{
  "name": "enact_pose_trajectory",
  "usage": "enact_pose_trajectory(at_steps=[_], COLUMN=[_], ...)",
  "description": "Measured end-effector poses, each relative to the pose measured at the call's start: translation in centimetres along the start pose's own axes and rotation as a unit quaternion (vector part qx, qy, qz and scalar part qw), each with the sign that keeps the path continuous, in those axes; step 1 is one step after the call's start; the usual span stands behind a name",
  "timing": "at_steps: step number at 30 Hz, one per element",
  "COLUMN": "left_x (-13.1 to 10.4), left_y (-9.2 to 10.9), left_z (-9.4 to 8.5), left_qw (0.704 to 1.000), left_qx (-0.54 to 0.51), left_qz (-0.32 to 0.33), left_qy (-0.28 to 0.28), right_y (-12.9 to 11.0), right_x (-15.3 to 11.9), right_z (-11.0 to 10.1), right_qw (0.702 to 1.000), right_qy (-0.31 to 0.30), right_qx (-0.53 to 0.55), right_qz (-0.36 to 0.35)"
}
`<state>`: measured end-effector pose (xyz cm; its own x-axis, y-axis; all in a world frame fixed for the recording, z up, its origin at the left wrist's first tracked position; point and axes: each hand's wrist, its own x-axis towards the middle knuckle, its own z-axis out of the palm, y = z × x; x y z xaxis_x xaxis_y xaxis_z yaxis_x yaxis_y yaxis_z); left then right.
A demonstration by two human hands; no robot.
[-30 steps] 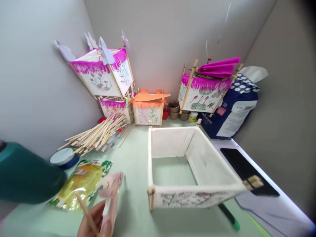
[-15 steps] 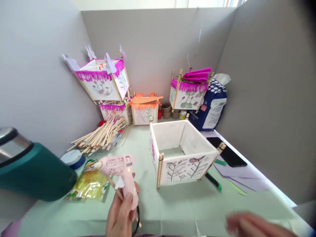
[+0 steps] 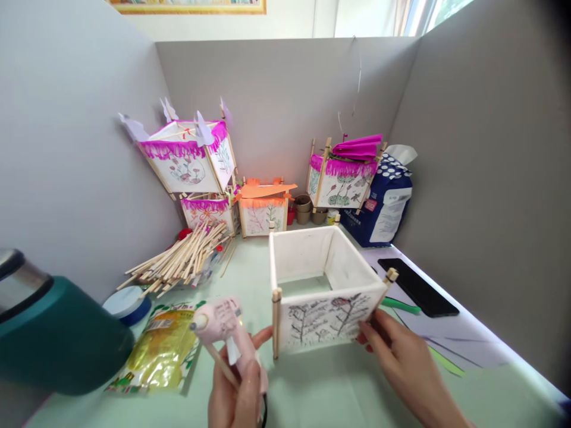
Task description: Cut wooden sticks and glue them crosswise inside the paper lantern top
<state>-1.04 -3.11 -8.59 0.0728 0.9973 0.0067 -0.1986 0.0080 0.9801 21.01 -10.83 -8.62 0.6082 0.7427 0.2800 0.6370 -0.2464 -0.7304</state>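
Note:
My left hand is closed round a pale pink hot glue gun, its nozzle pointing left. A thin wooden stick is held along with it in the same hand. One left fingertip reaches the lower left corner of an open white square lantern, which has wooden corner posts and drawn dark branches on its front. My right hand grips that lantern at its lower right front corner, thumb on the front face; some of its fingers are hidden behind.
A pile of wooden sticks, a yellow packet and a green bottle stand at left. Decorated lanterns line the back. A phone, green-handled cutter and purple paper lie at right.
My right hand has come in from the lower right and taken hold of the lantern's corner. My left hand has moved right with the glue gun, up to the lantern. The view has tilted up.

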Motion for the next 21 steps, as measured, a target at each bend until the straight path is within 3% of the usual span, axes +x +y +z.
enact_pose_trajectory(at_steps=[5, 9, 16, 21], left_x=[2.6, 3.5, 3.3, 3.0], left_y=[0.8, 0.8, 0.1, 0.4], left_z=[-1.2, -1.8, -2.3, -2.2], left_qw=[0.998, 0.997, 0.998, 0.996], left_qx=[-0.002, 0.017, 0.029, 0.042], left_qz=[0.061, 0.07, 0.037, 0.066], left_qy=[0.023, 0.039, 0.036, 0.047], right_y=[-2.5, -2.8, -1.8, -1.5], right_x=[1.4, 1.0, -0.6, -1.6], right_z=[2.4, 3.5, 3.3, 2.9], right_qw=[0.998, 0.998, 0.996, 0.992], right_qy=[-0.007, 0.003, 0.03, 0.037], right_qx=[0.007, 0.007, -0.004, -0.026], right_qz=[-0.057, -0.07, -0.085, -0.119])
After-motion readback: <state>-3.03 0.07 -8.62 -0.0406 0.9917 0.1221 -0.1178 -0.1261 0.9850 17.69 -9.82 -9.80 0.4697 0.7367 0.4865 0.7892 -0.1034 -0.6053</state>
